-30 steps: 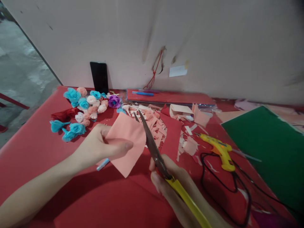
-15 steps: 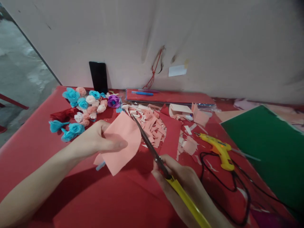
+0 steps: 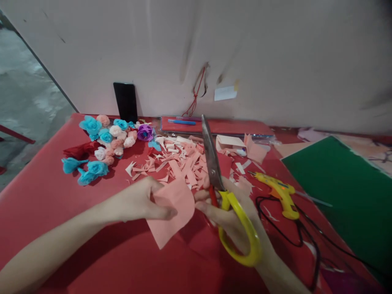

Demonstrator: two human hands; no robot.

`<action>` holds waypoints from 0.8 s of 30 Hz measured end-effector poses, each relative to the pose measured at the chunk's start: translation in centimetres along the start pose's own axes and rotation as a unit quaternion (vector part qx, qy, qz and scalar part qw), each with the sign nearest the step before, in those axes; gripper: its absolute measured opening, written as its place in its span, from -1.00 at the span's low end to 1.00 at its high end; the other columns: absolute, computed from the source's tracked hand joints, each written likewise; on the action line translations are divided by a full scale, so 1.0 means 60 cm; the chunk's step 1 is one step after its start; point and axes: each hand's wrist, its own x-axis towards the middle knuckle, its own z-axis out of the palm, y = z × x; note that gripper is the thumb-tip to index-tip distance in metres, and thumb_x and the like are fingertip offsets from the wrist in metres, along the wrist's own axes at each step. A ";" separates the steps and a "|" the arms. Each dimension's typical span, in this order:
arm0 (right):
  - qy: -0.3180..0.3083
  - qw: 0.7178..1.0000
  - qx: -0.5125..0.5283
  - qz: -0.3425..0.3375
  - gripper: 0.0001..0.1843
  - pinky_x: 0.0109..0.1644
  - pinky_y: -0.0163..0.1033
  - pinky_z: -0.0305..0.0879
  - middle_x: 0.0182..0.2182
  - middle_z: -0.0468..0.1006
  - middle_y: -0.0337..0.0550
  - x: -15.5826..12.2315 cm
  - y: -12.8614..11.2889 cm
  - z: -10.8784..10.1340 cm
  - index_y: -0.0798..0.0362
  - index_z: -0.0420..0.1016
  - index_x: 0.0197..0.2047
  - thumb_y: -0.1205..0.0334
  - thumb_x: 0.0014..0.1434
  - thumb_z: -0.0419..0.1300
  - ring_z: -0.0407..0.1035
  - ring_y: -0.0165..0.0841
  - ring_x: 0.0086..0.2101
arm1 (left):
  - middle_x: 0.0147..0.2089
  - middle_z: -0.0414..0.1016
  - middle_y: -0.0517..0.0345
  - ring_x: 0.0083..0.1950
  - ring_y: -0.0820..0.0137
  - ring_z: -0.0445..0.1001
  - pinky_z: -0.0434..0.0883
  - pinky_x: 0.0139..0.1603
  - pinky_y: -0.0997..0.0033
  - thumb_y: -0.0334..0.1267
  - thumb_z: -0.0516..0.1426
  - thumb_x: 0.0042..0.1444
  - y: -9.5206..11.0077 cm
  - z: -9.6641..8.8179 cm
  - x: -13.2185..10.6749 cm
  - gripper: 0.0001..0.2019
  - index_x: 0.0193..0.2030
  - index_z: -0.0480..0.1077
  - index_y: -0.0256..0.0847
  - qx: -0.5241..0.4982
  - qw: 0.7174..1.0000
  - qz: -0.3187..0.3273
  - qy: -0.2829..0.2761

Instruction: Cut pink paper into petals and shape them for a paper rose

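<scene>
My left hand (image 3: 142, 202) pinches a piece of pink paper (image 3: 173, 210) just above the red table cover (image 3: 45, 188). My right hand (image 3: 232, 216) grips yellow-handled scissors (image 3: 228, 196) with the closed blades pointing up and away. Its fingertips also touch the right edge of the pink paper. A heap of pink paper scraps (image 3: 180, 157) lies right behind both hands.
Paper roses (image 3: 104, 143) in blue, pink, white and purple lie at the back left, beside a black phone (image 3: 125, 102) leaning on the wall. A yellow glue gun (image 3: 280, 192) with a black cord (image 3: 294, 237) lies right, next to a green sheet (image 3: 339, 192). A red tray with a blue pen (image 3: 183, 121) is at the back.
The scissors have swung from leaning left beside the paper to standing nearly upright, blades closed. Both hands and the pink paper moved nearer and lower; the right fingers now touch the paper.
</scene>
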 end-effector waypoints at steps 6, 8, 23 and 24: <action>-0.040 0.997 0.060 -0.006 -0.67 -0.62 -0.50 0.05 -0.52 0.38 -0.37 0.011 0.027 -0.004 0.03 0.22 -0.35 0.41 -0.19 0.26 0.13 -0.60 -0.63 | -0.66 0.06 0.33 -0.63 0.59 0.03 -0.02 -0.64 0.57 -0.17 0.10 -0.04 0.004 0.013 0.000 -0.73 -0.64 0.26 -0.28 0.023 0.997 0.008 -0.073; -0.055 0.994 0.089 -0.027 -0.67 -0.62 -0.49 0.04 -0.56 0.38 -0.38 0.013 0.031 -0.010 0.02 0.20 -0.34 0.40 -0.17 0.24 0.13 -0.59 -0.64 | -0.42 0.37 0.17 -0.41 0.46 0.31 0.24 -0.43 0.53 -0.05 0.02 0.04 -0.003 0.011 0.003 -0.70 -0.33 0.40 -0.25 -0.045 0.996 0.047 -0.061; 0.028 0.987 0.128 -0.090 -0.66 -0.62 -0.41 0.13 -0.45 0.52 -0.28 0.012 0.014 -0.033 -0.03 0.19 -0.31 0.21 -0.12 0.28 0.22 -0.52 -0.65 | -0.42 0.37 0.20 -0.36 0.46 0.34 0.29 -0.36 0.52 -0.25 0.19 -0.13 -0.001 0.028 0.002 -0.84 -0.44 0.36 -0.30 -0.132 0.991 -0.009 -0.023; 0.039 0.988 0.116 -0.095 -0.67 -0.65 -0.41 0.11 -0.43 0.53 -0.27 0.013 0.013 -0.036 -0.03 0.19 -0.31 0.18 -0.10 0.27 0.18 -0.54 -0.68 | -0.44 0.35 0.21 -0.39 0.48 0.32 0.28 -0.39 0.53 -0.25 0.17 -0.10 0.000 0.030 0.000 -0.86 -0.46 0.34 -0.30 -0.106 0.994 0.003 0.006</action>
